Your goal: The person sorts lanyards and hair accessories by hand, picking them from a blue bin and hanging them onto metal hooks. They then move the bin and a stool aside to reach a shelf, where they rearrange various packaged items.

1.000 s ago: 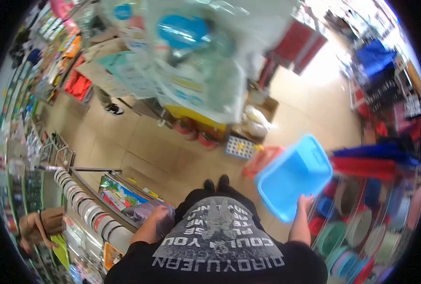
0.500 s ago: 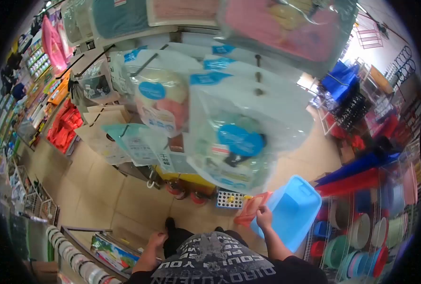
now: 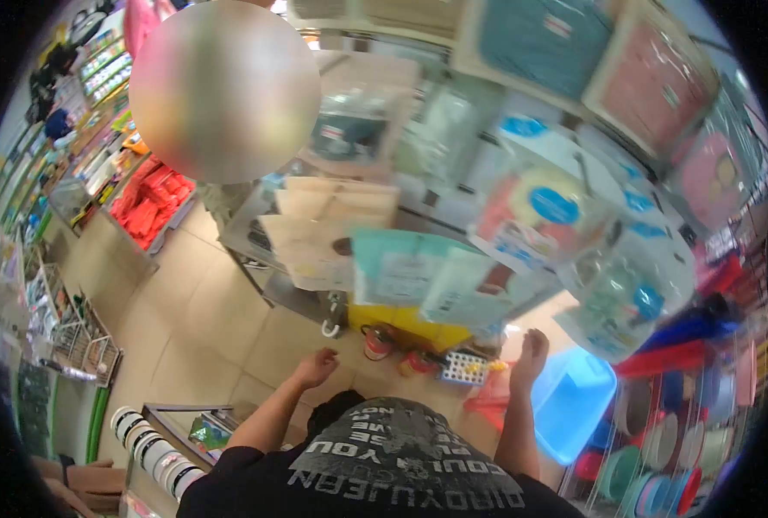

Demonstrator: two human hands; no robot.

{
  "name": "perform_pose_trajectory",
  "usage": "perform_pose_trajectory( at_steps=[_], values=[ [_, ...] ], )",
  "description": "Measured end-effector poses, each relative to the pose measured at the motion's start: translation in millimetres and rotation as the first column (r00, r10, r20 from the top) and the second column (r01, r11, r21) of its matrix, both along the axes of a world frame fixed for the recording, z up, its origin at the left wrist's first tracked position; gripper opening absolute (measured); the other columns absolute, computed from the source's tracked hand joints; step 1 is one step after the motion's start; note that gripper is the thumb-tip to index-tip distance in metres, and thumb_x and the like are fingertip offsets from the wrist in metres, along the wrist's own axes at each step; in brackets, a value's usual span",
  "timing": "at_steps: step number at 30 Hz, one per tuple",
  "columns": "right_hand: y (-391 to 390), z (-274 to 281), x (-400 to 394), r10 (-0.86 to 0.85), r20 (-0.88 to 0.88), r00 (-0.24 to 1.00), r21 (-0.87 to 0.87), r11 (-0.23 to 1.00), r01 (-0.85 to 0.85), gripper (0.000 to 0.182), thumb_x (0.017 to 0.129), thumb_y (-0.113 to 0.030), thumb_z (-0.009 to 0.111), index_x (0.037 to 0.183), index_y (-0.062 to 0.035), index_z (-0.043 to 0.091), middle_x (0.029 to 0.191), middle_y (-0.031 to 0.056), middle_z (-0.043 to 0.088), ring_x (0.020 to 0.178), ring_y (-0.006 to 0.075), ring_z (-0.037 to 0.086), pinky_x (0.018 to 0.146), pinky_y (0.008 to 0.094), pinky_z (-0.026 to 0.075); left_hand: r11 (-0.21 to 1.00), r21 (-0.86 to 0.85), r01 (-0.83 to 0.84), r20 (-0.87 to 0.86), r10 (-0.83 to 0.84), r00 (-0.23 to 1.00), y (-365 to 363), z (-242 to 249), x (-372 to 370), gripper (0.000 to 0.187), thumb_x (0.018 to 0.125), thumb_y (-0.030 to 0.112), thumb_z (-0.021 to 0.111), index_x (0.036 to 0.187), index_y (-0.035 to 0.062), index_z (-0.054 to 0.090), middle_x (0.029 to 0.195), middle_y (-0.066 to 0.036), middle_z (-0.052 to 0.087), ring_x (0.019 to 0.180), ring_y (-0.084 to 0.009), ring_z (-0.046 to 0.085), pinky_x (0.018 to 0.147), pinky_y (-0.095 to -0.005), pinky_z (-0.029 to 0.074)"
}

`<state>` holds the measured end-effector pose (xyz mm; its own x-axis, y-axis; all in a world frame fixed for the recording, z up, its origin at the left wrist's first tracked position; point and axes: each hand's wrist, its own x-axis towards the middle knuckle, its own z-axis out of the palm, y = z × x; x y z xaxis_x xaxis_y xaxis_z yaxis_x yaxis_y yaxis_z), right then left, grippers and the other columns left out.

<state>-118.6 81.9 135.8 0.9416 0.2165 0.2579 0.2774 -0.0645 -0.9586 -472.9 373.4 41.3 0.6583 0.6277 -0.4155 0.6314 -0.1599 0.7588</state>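
Observation:
My left hand (image 3: 317,369) is out in front of my body over the tiled floor, its fingers loosely bent and apart, with nothing in it. Raised on the other side, my right hand (image 3: 532,350) points its fingers upward, and they look partly spread. It is beside the left edge of a light blue plastic tub (image 3: 574,406), overlapping it slightly in this view. A red plastic basket (image 3: 490,399) shows behind my right forearm. Ahead hang packaged goods in clear bags: a mint green pack (image 3: 397,263) and a pack with a round blue label (image 3: 539,216).
A person stands behind the rack at upper left, head blurred out. Red packets (image 3: 153,200) fill a bin there. Red tins (image 3: 375,344) and a white perforated crate (image 3: 466,369) sit low under the display. Colourful basins (image 3: 643,492) fill a wire rack at right; rolls (image 3: 155,453) stand lower left.
My view has swung left, and a person has come into sight at upper left. Both hands have risen and reached forward; the right one was closed near the tub's rim before.

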Motion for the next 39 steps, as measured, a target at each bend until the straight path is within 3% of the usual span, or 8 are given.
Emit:
perform_pose_trajectory(
  at_steps=[7,17,20,22,27,29,32,39],
  values=[
    [58,-5,2,0.131,0.04,0.991,0.011,0.991,-0.131,0.044,0.083,0.0,0.052,0.126,-0.0003,0.039,0.123,0.0113,0.046,0.114,0.0215,0.045,0.099,0.0338,0.034,0.957,0.261,0.129,0.348,-0.218,0.912,9,67,48,0.045,0.079,0.024,0.064,0.117,0.0024,0.052,0.105,-0.017,0.059,0.094,-0.0271,0.059,0.081,-0.0358,0.047],
    [78,6,-8,0.305,0.064,0.95,0.06,0.949,-0.308,0.042,0.082,-0.001,0.053,0.123,0.0036,0.042,0.118,0.0131,0.051,0.109,0.0212,0.048,0.096,0.0336,0.036,0.965,0.127,0.227,0.45,-0.261,0.854,1,78,71,0.047,0.078,0.02,0.065,0.119,0.0027,0.049,0.101,-0.016,0.058,0.088,-0.028,0.059,0.078,-0.0371,0.047],
    [65,17,-26,0.286,-0.078,0.955,-0.121,0.948,-0.294,0.038,0.083,-0.003,0.054,0.119,0.0042,0.047,0.112,0.0118,0.055,0.105,0.0198,0.051,0.093,0.0327,0.038,0.922,0.331,0.201,0.46,-0.344,0.819,-4,84,78,0.051,0.077,0.019,0.066,0.121,0.0017,0.046,0.103,-0.016,0.057,0.09,-0.0299,0.058,0.078,-0.0381,0.047],
    [60,19,-34,0.279,-0.108,0.954,-0.078,0.954,-0.288,0.036,0.084,-0.005,0.054,0.118,0.0045,0.048,0.11,0.0109,0.057,0.102,0.0187,0.052,0.091,0.0324,0.039,0.897,0.435,0.08,0.604,-0.357,0.713,-2,76,87,0.041,0.079,0.016,0.066,0.116,0.0054,0.051,0.104,-0.013,0.058,0.086,-0.0252,0.057,0.078,-0.0357,0.046],
    [45,13,-43,0.171,-0.126,0.977,-0.064,0.982,-0.18,0.03,0.084,-0.008,0.056,0.11,0.0058,0.054,0.102,0.0106,0.061,0.095,0.0171,0.054,0.085,0.0306,0.042,0.909,0.399,0.12,0.489,-0.322,0.81,-18,74,98,0.054,0.074,0.014,0.069,0.121,0.0031,0.044,0.112,-0.017,0.051,0.102,-0.0314,0.053,0.083,-0.0387,0.046],
    [37,13,-43,0.136,-0.167,0.976,-0.039,0.989,-0.145,0.029,0.084,-0.009,0.057,0.109,0.0052,0.055,0.101,0.0097,0.061,0.093,0.0164,0.055,0.084,0.0297,0.043,0.929,0.322,0.181,0.614,-0.351,0.707,-19,95,103,0.054,0.075,0.014,0.07,0.121,0.0029,0.044,0.111,-0.016,0.053,0.103,-0.0299,0.054,0.08,-0.0372,0.048],
    [37,16,-48,0.155,-0.229,0.961,-0.004,0.987,-0.16,0.03,0.085,-0.011,0.058,0.112,0.0034,0.055,0.102,0.0098,0.062,0.094,0.0165,0.056,0.084,0.0303,0.044,0.945,0.284,0.159,0.505,-0.289,0.814,-28,120,107,0.054,0.076,0.013,0.069,0.122,0.0024,0.042,0.11,-0.016,0.053,0.101,-0.0294,0.057,0.076,-0.0351,0.05],
    [33,43,-71,0.166,-0.295,0.941,-0.003,0.985,-0.174,0.032,0.085,-0.011,0.059,0.113,0.0028,0.054,0.102,0.0086,0.062,0.094,0.0159,0.057,0.084,0.0311,0.045,0.928,0.238,0.287,0.496,-0.371,0.785,-39,107,129,0.061,0.077,0.014,0.069,0.127,0.0013,0.038,0.113,-0.018,0.054,0.094,-0.0274,0.061,0.077,-0.0336,0.05]
  ],
)
